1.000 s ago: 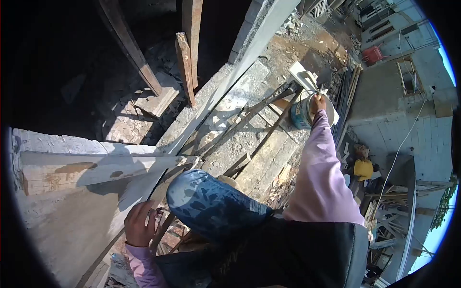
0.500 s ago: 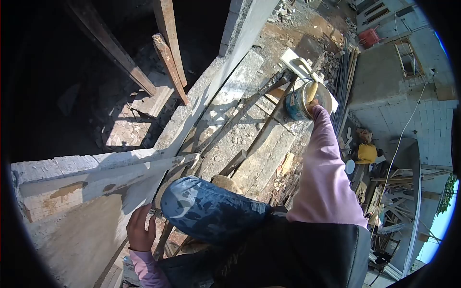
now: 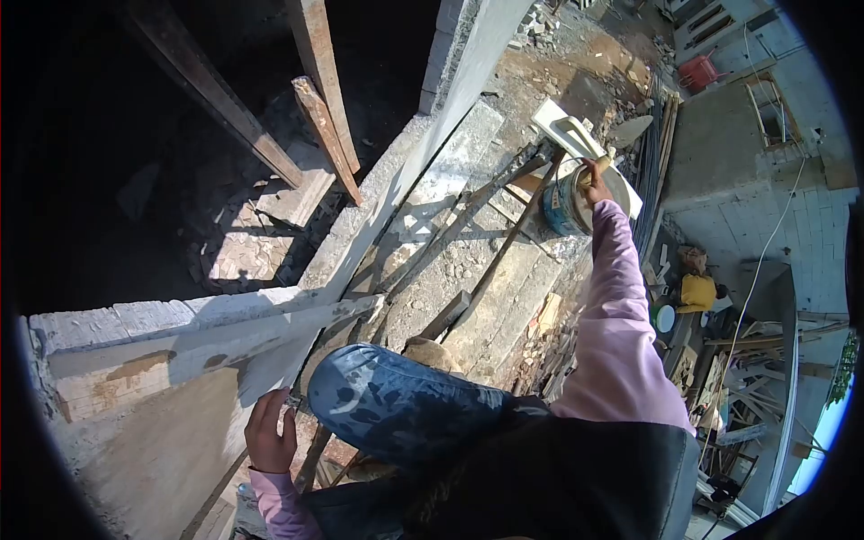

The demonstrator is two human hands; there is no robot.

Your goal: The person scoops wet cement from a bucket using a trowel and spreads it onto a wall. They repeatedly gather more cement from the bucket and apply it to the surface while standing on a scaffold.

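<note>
Right fingers [image 3: 591,171] grip trowel [image 3: 630,132]; blade now out of bucket [image 3: 562,207], toward one o'clock, likely free to move. Left fingers [image 3: 261,418] apart.

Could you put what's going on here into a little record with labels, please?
Setting: outdoor rubble-strewn building site
Right hand: at the blue-labelled round bucket, apparently gripping a tan handle
Left hand: open, near the grey plastered wall
Beside bucket: white flat board with looped handle
Between hands: knee in blue patterned trousers
Background: red wheelbarrow-like object
Bucket contents: cannot tell
</note>
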